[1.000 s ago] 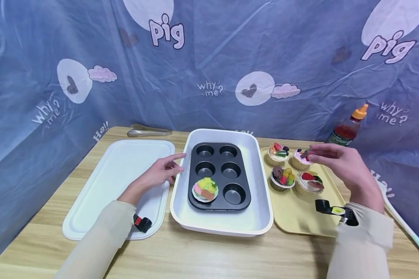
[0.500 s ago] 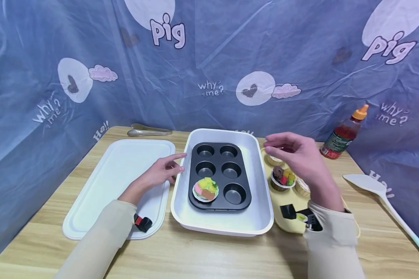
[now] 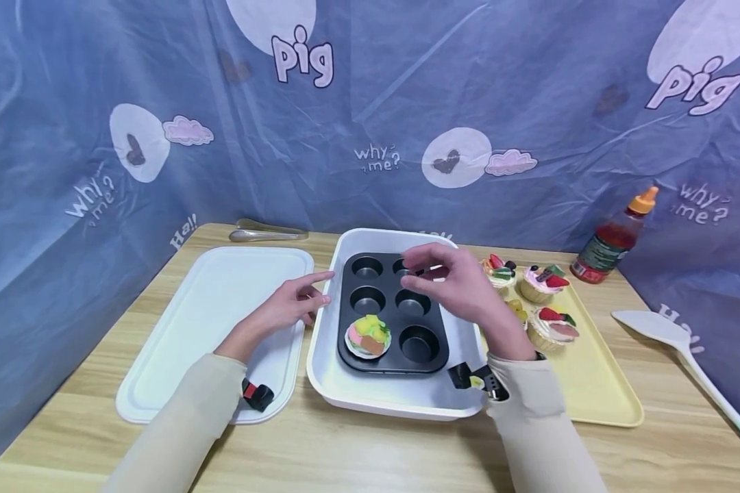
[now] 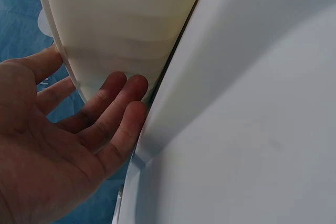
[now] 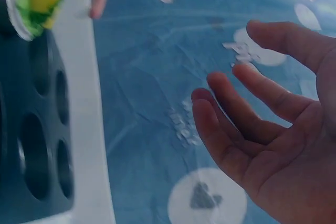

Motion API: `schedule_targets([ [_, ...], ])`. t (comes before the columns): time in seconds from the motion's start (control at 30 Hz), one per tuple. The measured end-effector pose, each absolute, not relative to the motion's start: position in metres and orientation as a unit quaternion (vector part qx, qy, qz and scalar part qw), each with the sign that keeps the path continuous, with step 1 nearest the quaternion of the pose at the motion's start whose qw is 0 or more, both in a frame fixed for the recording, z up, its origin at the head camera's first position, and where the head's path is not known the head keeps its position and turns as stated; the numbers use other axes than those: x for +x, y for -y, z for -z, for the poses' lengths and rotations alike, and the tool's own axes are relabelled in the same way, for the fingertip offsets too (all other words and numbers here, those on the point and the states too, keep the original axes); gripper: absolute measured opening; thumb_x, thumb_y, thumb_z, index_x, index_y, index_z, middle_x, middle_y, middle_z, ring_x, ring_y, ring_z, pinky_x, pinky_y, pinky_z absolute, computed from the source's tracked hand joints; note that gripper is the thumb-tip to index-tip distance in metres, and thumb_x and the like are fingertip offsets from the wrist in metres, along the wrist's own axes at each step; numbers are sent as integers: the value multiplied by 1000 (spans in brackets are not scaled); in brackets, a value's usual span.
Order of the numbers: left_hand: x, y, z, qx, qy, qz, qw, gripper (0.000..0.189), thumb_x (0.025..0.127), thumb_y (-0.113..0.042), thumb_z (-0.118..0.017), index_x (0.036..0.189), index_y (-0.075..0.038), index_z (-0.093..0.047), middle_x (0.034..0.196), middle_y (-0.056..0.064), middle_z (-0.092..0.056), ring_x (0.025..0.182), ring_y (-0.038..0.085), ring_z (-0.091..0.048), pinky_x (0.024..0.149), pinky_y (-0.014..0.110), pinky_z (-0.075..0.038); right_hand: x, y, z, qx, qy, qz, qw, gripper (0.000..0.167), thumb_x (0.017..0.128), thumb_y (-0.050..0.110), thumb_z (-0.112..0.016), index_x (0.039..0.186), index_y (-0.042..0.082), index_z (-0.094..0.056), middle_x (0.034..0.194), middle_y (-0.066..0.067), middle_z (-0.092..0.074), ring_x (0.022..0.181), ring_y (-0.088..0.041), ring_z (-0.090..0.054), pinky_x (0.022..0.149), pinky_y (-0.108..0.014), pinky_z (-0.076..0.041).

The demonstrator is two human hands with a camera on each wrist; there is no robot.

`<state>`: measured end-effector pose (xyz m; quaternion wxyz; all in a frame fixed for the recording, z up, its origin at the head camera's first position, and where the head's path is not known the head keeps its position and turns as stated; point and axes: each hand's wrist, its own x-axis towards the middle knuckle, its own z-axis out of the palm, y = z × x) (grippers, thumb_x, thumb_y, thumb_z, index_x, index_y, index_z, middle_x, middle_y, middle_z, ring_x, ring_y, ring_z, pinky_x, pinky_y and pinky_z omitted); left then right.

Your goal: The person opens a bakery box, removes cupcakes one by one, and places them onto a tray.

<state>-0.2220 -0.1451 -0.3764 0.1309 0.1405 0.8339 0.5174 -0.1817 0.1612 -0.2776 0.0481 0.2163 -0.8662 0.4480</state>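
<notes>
My left hand point(image 3: 286, 305) is at the left rim of a deep white bin point(image 3: 395, 402), its fingers loosely bent. In the left wrist view its fingertips point(image 4: 137, 85) lie against the bin's outer wall point(image 4: 126, 24). Inside the bin sits a black muffin pan point(image 3: 401, 361) with a fruit-topped toy cupcake point(image 3: 368, 335) in its near-left cup. Nothing is in my right hand point(image 3: 447, 277), which hovers over the pan's far right cups, fingers apart. The right wrist view shows this hand's palm point(image 5: 294, 166) with relaxed fingers.
A white tray point(image 3: 210, 308) lies to the left, metal tongs point(image 3: 268, 233) behind it. Several cupcakes point(image 3: 551, 329) stand on a yellow tray point(image 3: 598, 383) at right. Beyond are a sauce bottle point(image 3: 613, 239) and a long white spoon point(image 3: 684, 342). A blue curtain point(image 3: 370, 103) closes off the back.
My right hand has moved left, from the cupcakes on the yellow tray to above the muffin pan, carrying nothing. My left hand has stayed at the bin's rim.
</notes>
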Motion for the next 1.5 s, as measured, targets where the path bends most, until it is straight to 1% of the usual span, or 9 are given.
schedule_targets([
  [0.1,-221,144,375,143,-833,-519,127,55,101,-19,-63,152,-14,-46,99,14,-64,72,21,-62,65,33,-58,-182,-150,284,234,865,-443,35,42,86,11,-79,125,3,-67,123,-15,-70,112,-32,-67,94,-41,-57],
  [0.2,-222,142,374,147,-831,-521,126,54,101,-19,-63,152,-14,-46,98,13,-65,73,21,-62,64,34,-58,-180,-141,289,238,868,-437,19,49,85,14,-81,130,4,-64,129,-14,-67,115,-33,-66,95,-46,-56],
  [0.43,-222,140,372,147,-837,-511,130,53,101,-21,-63,152,-16,-46,99,13,-65,75,21,-62,67,35,-59,-178,-128,300,257,877,-406,-24,56,86,21,-82,136,7,-61,135,-11,-63,118,-32,-63,98,-45,-55],
  [0.6,-222,141,372,145,-838,-510,131,53,101,-22,-63,152,-17,-47,100,13,-66,75,21,-62,67,35,-59,-178,-123,304,276,882,-380,-25,56,85,22,-82,135,7,-62,134,-10,-64,117,-28,-63,98,-45,-55],
  [0.77,-221,144,372,146,-836,-514,129,54,101,-21,-64,152,-15,-47,99,14,-66,76,22,-63,67,36,-59,-178,-117,310,290,887,-357,-28,56,84,24,-83,134,7,-64,130,-9,-66,118,-30,-63,97,-45,-55],
  [0.97,-220,146,372,143,-836,-514,128,54,101,-22,-64,152,-16,-46,99,14,-67,75,22,-63,67,36,-59,-178,-111,316,300,889,-343,-53,58,85,30,-83,134,7,-63,132,-11,-66,121,-32,-61,97,-48,-54],
  [1.1,-221,146,373,141,-834,-516,132,54,101,-22,-63,152,-16,-46,100,14,-66,75,23,-64,67,37,-59,-177,-110,320,296,898,-320,-60,58,84,34,-83,132,7,-65,130,-12,-67,114,-30,-64,94,-46,-54],
  [1.3,-221,145,374,141,-831,-521,136,54,101,-21,-63,153,-16,-45,101,14,-65,77,24,-64,67,36,-59,-175,-107,325,292,910,-287,-57,54,86,37,-81,129,8,-67,125,-12,-68,100,-19,-62,90,-37,-52],
  [1.5,-221,145,373,137,-833,-519,135,54,102,-22,-62,153,-17,-45,101,14,-65,76,22,-63,67,35,-59,-175,-103,329,294,916,-263,-79,52,83,34,-81,128,11,-68,117,-6,-66,88,-14,-57,74,-28,-49],
])
